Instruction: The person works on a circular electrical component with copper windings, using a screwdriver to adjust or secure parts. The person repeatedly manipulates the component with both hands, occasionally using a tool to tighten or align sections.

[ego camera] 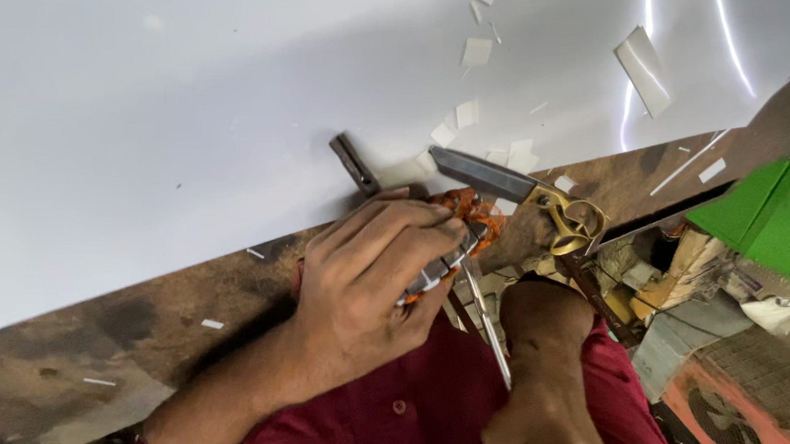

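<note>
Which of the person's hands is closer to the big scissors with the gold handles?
Left. The left hand grips a metal tool at the table edge, just beside the scissors but not touching them. The right hand sits lower, near the red shirt, farther away.

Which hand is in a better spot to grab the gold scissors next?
Probably the right hand: it sits right beside the handles of the gold scissors. The left hand is busy, closed around an orange-wrapped metal tool.
</note>
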